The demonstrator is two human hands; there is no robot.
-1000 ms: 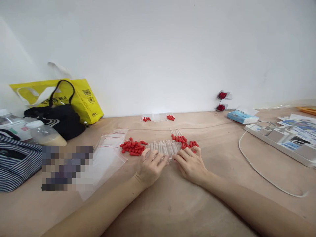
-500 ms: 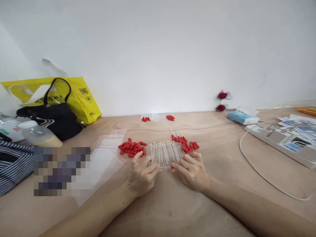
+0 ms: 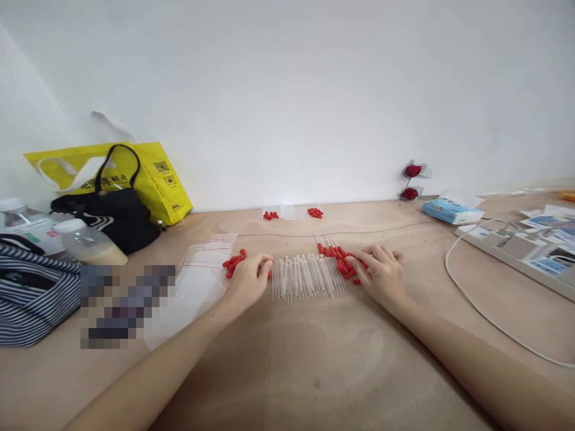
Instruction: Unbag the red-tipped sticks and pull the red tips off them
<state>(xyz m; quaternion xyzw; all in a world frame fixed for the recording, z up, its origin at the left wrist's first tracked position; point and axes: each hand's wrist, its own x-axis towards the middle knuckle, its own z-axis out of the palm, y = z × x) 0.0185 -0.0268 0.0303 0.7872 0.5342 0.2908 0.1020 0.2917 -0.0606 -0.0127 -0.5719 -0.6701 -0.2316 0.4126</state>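
A row of thin clear dropper tubes (image 3: 308, 276) lies side by side on the table. At its left end, my left hand (image 3: 251, 276) is closed with fingertips bent together; what they hold, if anything, is hidden. That hand partly covers a pile of red rubber bulbs (image 3: 233, 262). My right hand (image 3: 381, 274) rests over more red bulbs (image 3: 345, 267) at the right end of the row, its fingers apart and thumb touching the bulbs. Several tubes with red bulbs on their ends, assembled droppers (image 3: 330, 244), point away behind the row.
Clear zip bags (image 3: 200, 287) lie left of the bulbs. Farther back is a bag with red bulbs (image 3: 270, 215). A yellow bag (image 3: 173, 191), black bag (image 3: 121, 221) and bottle (image 3: 92, 244) stand left. Tissues (image 3: 451, 211) and a power strip (image 3: 512, 248) with white cable are right.
Both hands have left the near edge of the tube row. My left hand moved back to the left pile, my right hand out to the right-hand bulbs. The view shifted slightly.
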